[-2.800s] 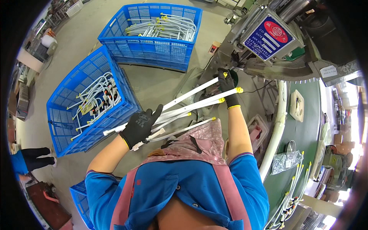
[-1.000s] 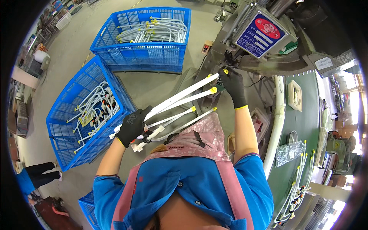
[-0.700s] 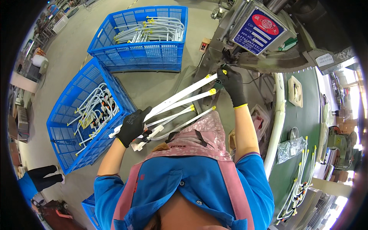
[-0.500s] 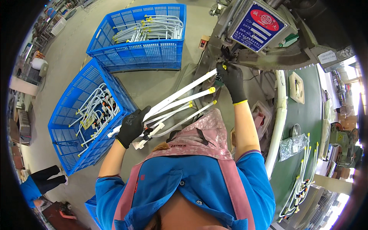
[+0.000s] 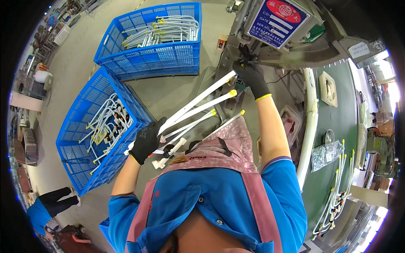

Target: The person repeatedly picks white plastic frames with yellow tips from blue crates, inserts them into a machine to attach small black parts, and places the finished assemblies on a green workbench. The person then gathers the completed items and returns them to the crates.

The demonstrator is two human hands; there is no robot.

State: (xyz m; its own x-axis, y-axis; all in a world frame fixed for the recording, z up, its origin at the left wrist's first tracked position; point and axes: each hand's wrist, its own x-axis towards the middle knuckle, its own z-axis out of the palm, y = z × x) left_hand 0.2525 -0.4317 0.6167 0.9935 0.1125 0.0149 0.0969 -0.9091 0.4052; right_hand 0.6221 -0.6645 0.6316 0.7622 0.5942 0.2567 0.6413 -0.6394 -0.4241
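above the grey floor, both hands grip white tubes, the right arm stretched farther forward

Gloved in black on the left hand and the right hand, trimmed with yellow at the wrists. Coloured white along the tubes and bright yellow on the end caps, then dusty pink with a paler floral print over the apron and blue across the shirt. Done in blue on two latticed crates and in dark green on the worktop.
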